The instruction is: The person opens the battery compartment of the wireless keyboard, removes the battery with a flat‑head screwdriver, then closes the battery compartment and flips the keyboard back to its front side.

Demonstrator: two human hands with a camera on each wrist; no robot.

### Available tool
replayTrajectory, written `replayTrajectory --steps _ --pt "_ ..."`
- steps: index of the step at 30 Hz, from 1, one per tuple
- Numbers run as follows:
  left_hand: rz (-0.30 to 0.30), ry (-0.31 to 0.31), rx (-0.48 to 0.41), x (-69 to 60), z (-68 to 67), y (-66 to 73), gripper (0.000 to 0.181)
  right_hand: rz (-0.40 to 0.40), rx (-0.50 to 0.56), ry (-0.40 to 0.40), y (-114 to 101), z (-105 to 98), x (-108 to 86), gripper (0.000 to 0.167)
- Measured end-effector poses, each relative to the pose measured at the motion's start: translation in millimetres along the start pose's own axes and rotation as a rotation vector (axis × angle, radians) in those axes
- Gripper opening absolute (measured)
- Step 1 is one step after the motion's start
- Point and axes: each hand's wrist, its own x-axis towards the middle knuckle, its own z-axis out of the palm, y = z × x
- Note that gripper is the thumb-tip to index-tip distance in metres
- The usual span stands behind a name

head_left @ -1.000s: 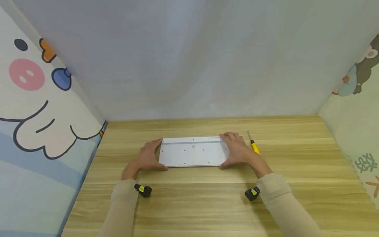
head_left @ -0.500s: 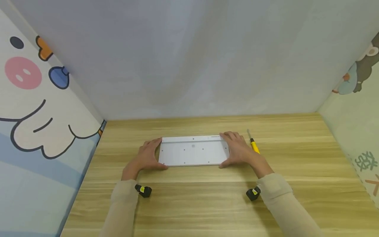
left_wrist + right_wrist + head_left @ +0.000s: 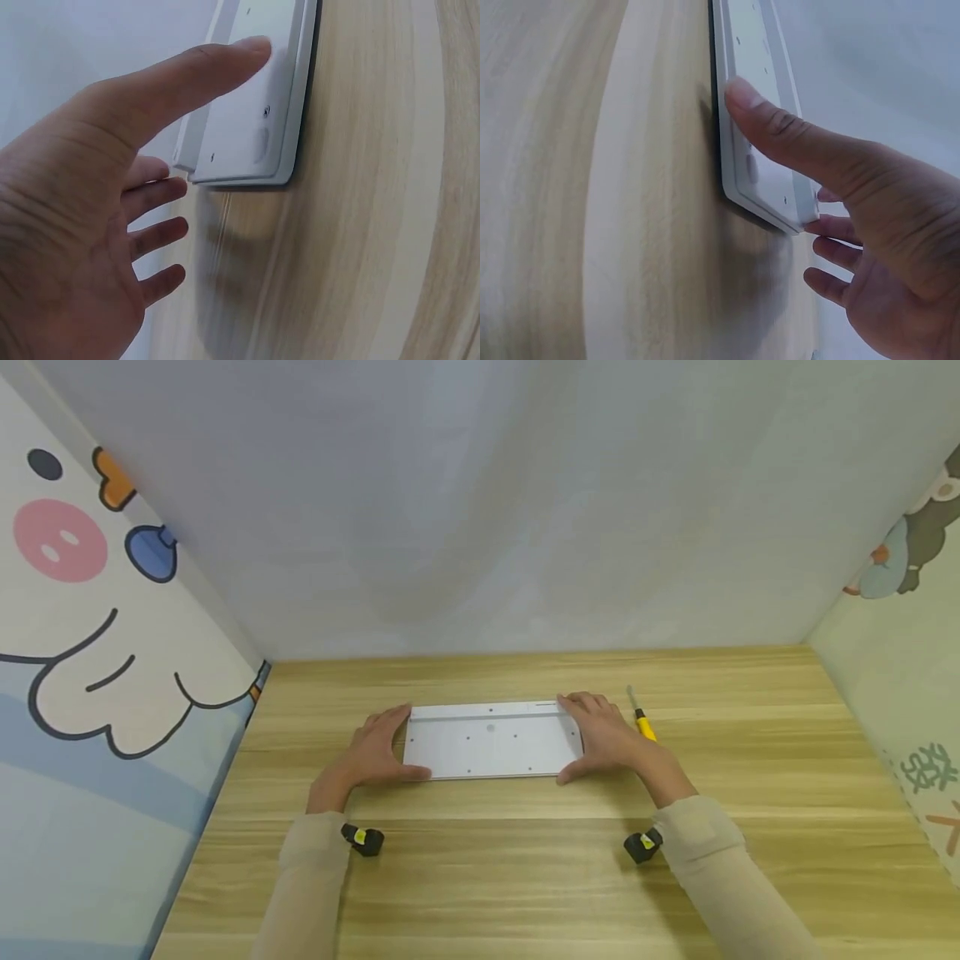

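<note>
A flat white panel point(image 3: 491, 747) with small dark screw-like dots and a raised strip along its far edge is between the two hands. At its left end, the left hand point(image 3: 372, 752) spans the short side, its thumb over the near corner and a finger at the far corner. In the left wrist view, the thumb point(image 3: 202, 71) lies across the panel's face point(image 3: 251, 124). The right hand point(image 3: 600, 737) holds the other end; in the right wrist view, its thumb point(image 3: 795, 139) touches the near edge and a finger reaches the far corner of the panel point(image 3: 769, 169).
A screwdriver with a yellow handle point(image 3: 646, 727) lies just beyond the right hand on the wood-grain table point(image 3: 495, 877). Behind the table stands a pale grey wall point(image 3: 480, 527), with cartoon-printed panels on both sides. Each wrist carries a small black camera.
The left thumb has shifted slightly right, from the near edge onto the panel's near left corner. The right hand keeps nearly the same place, and the view has moved a little.
</note>
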Motion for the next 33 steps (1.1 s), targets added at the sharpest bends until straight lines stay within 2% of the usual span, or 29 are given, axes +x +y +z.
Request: replayTrajectory --steps 6,15,20,25,29,33 --pt "0.018 0.039 0.017 5.8 1.9 7.2 0.112 -0.005 0.013 0.029 0 -1 3.2 0.116" --pt "0.098 0.108 -0.003 12.2 7.6 33.6 0.094 -0.081 0.067 0.188 -2 1 13.9 0.057" --pt "0.131 0.146 0.0 19.2 18.0 49.1 0.084 -0.071 0.045 0.229 -6 2 20.5 0.036" --pt "0.146 0.152 0.02 29.8 30.2 63.7 0.078 -0.043 0.028 0.25 -10 3 23.9 0.03" --pt "0.154 0.145 0.003 36.5 37.9 73.1 0.077 -0.022 0.019 0.242 -14 4 26.9 0.029" --pt "0.164 0.169 0.0 42.1 46.2 80.0 0.073 -0.013 -0.001 0.236 -15 5 29.0 0.028"
